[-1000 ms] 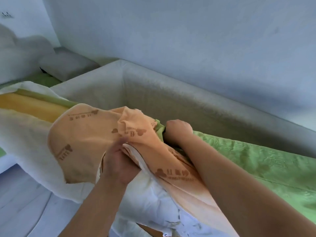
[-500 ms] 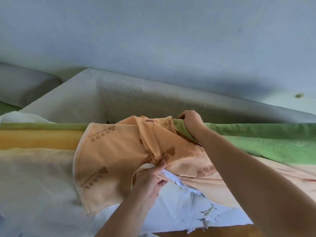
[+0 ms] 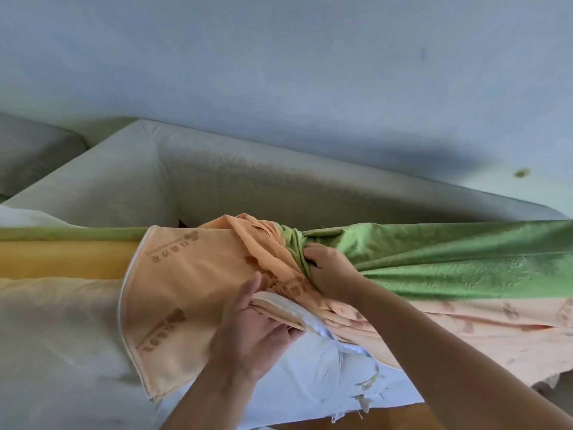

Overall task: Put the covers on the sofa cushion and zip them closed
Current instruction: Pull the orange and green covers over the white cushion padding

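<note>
To draw the orange cover point(image 3: 186, 274) over the cushion point(image 3: 62, 336), my left hand point(image 3: 248, 333) pinches its hem while my right hand point(image 3: 330, 276) clamps its fingers on bunched green fabric point(image 3: 434, 259) beside it.

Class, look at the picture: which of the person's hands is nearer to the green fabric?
Right. The right hand grips the bunched green fabric; the left hand pinches the orange cover, clear of the green.

cover point(image 3: 186, 290) on cushion point(image 3: 62, 336), sofa back point(image 3: 279, 187) behind
</note>
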Motion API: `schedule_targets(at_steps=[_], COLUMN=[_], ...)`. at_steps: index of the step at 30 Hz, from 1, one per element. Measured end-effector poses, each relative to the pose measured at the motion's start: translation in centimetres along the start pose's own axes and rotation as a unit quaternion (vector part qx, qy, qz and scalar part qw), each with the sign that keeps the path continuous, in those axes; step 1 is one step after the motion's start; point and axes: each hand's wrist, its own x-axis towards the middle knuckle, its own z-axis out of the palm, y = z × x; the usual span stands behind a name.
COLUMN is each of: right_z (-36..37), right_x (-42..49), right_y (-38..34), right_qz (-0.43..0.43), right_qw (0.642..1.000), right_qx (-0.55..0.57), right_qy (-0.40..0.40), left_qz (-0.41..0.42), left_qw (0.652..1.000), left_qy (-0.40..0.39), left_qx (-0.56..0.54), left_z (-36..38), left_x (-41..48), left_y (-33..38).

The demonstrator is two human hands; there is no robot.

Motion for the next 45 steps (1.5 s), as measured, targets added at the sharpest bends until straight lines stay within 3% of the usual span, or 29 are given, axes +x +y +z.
schedule_targets(at_steps=[2, 4, 7, 10, 14, 18, 20, 23, 26, 28, 32, 37, 45], right_z=[-0.7, -1.5, -1.3, -0.3, 0.7, 0.8, 0.1, -2.3, -3.9, -3.6, -1.2, -0.5, -0.2], right_x=[0.1, 0.1, -0.4, -1.1, -1.3, -1.0, -0.8, 0.3, 2.9, 4.9, 7.2, 7.7, 7.5], right_y=[0.2, 0.3, -0.7, -0.8, 0.3, 0.1, -0.3, -0.6, 0.0, 0.3, 0.7, 1.7, 1.7], right_qz=[0.046, 0.051, 0.025, -0.063, -0.169, -0.189, -0.193, -0.132, -0.043, -0.004, 0.030, 0.072, 0.081], right_qw=[0.994, 0.985, 0.989, 0.998, 0.980, 0.973, 0.975, 0.988, 0.999, 0.997, 0.968, 0.969, 0.967], right_qx=[0.093, 0.163, 0.142, 0.010, -0.094, -0.127, -0.113, -0.055, -0.012, -0.078, -0.220, -0.190, -0.211], right_qy=[-0.017, -0.025, -0.035, -0.016, 0.045, 0.030, 0.011, -0.051, 0.020, 0.017, -0.120, -0.140, -0.120], left_qz=[0.016, 0.051, 0.092, 0.110, 0.037, -0.006, -0.017, -0.028, 0.035, 0.089, 0.138, 0.177, 0.166], left_qw=[0.996, 0.994, 0.990, 0.972, 0.910, 0.823, 0.799, 0.826, 0.885, 0.913, 0.953, 0.957, 0.895], left_qy=[-0.075, -0.074, 0.072, 0.178, 0.287, 0.353, 0.380, 0.383, 0.350, 0.323, 0.252, 0.223, 0.339], left_qx=[0.039, 0.064, 0.081, 0.110, 0.298, 0.446, 0.466, 0.411, 0.306, 0.232, 0.099, 0.061, 0.239], left_z=[1.6, 3.2, 4.4, 5.1, 6.5, 6.4, 5.9, 5.6, 5.4, 5.1, 4.3, 3.3, 1.8], left_x=[0.0, 0.6, 2.0, 4.2, 6.4, 8.3, 8.7, 8.4, 7.6, 6.9, 5.1, 2.4, 2.0], left_y=[0.9, 2.5, 4.7, 5.4, 5.7, 5.0, 5.1, 6.2, 6.7, 6.5, 6.8, 7.1, 7.4])
